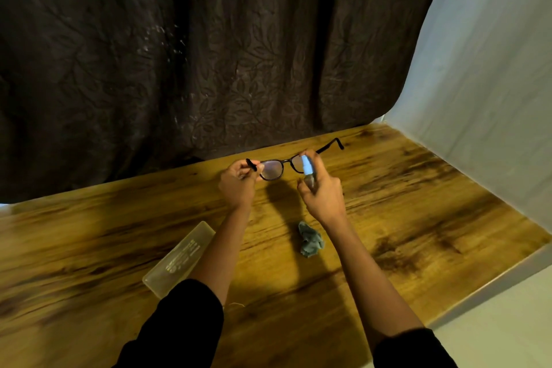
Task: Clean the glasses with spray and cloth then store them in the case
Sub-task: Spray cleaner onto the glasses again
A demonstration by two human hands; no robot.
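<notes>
Two black sleeves (pixel 182 326) fill the bottom of the view, pushed up so that both forearms are bare. Under the left forearm a pale translucent oblong plastic case (pixel 176 261) lies closed and flat on the surface, slanting away to the right. Its lid carries a block of dark printing, too small and blurred to read. No brand or label can be made out anywhere else.

Between the forearms, just beside the right wrist, a crumpled grey-blue cleaning cloth (pixel 311 240) sits on the surface, well apart from the case.

Farther out, both hands are raised above the surface. The left hand (pixel 237 185) pinches the left end of the black-framed glasses (pixel 277 167), with a temple tip poking out above its fingers. The glasses hang in the air between the two hands, and their other temple stretches away to the right. The right hand (pixel 324 193) is curled round a small clear spray bottle with a pale blue top (pixel 307 169). The bottle is held just in front of the right lens, and one finger rests on its top.

The surface (pixel 418 203) is glossy wood-grain board, honey-coloured with dark brown streaks and a pale edge on the right. Behind it hangs a dark brown curtain with a leaf pattern (pixel 209 54). A plain white sheet or wall (pixel 493 84) closes the right side.

Counted: one pair of glasses, one spray bottle, one cloth, one case, two hands.
</notes>
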